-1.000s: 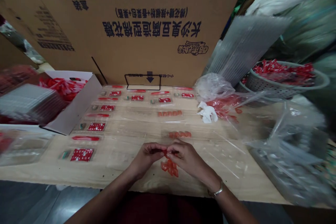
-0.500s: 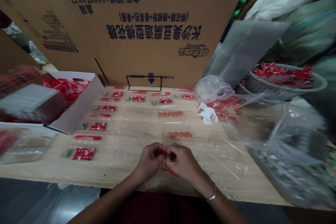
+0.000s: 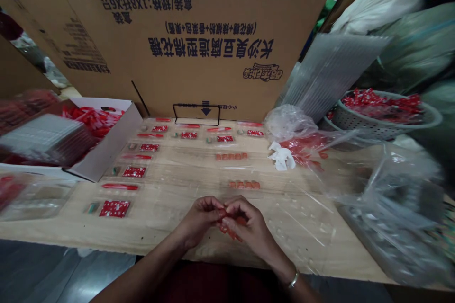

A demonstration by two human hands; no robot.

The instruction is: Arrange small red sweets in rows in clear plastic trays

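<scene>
My left hand (image 3: 198,221) and my right hand (image 3: 250,225) meet above the table's front edge, fingertips pinched together. Between them is a small translucent red piece, mostly hidden by my fingers. More orange-red pieces (image 3: 232,234) show below my fingers, partly covered by my right hand. Just beyond my hands, a clear tray holds a row of orange-red square pieces (image 3: 244,184). Farther back lies a similar row of orange-red pieces (image 3: 232,156). Clear plastic trays (image 3: 302,222) with round hollows lie to the right of my right hand.
Clear packs with red dotted sachets (image 3: 114,209) and red sticks line the left and back. A white box (image 3: 106,151) stands left, a large carton (image 3: 213,75) behind. On the right are a plastic bag (image 3: 302,144), crumpled white tissue (image 3: 282,156) and a basket (image 3: 384,120) of red packets.
My fingers have shifted around the red piece, and my right hand has turned so its fingers lie more over the left fingertips. The view has tilted slightly up.
</scene>
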